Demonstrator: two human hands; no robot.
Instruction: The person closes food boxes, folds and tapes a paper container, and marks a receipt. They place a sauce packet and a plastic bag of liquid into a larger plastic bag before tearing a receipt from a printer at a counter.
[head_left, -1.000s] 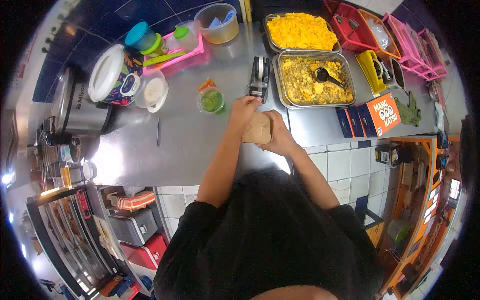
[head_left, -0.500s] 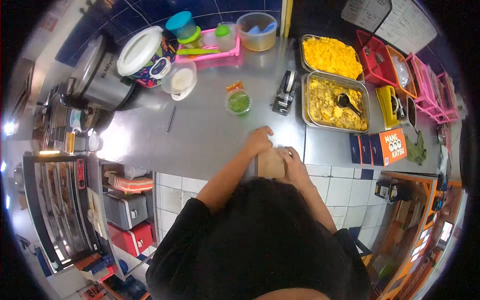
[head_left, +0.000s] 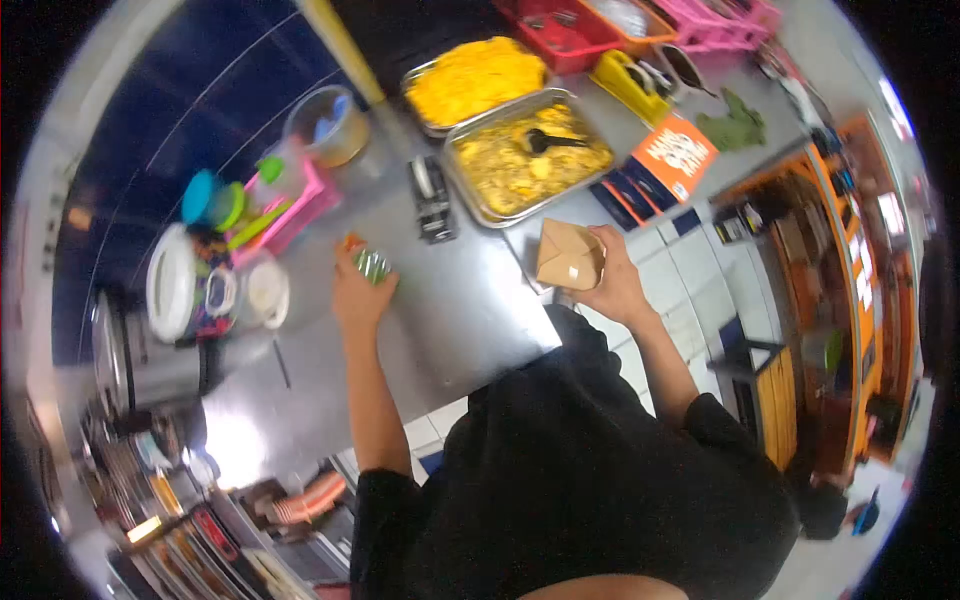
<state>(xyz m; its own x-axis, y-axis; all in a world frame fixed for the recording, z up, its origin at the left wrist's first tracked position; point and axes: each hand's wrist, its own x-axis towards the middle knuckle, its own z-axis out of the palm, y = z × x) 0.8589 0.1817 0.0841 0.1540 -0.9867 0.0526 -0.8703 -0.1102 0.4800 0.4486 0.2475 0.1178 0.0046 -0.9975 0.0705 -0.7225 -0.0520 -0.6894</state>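
My right hand [head_left: 621,282] grips a brown kraft paper food box [head_left: 566,254] by its right side, raised at the counter's front edge. The box's flaps look folded over, and a small pale patch shows on it. Out on the steel counter, my left hand [head_left: 360,298] has its thumb and fingers closed around a small clear cup with green contents [head_left: 373,266]. Part of this cup is covered by the hand. Just beyond the fingertips is a small orange-red packet [head_left: 352,242].
Behind the box stand a tray of yellow food with a black scoop [head_left: 516,160] and a fuller yellow tray [head_left: 478,82]. A black tape dispenser [head_left: 432,205] lies between the hands. Orange printed boxes [head_left: 672,160] sit at right, a pink basket [head_left: 312,192] at left.
The view has swung to the right and tilted. My left hand has left the paper box and reached the green cup; my right hand has lifted the box off the counter.
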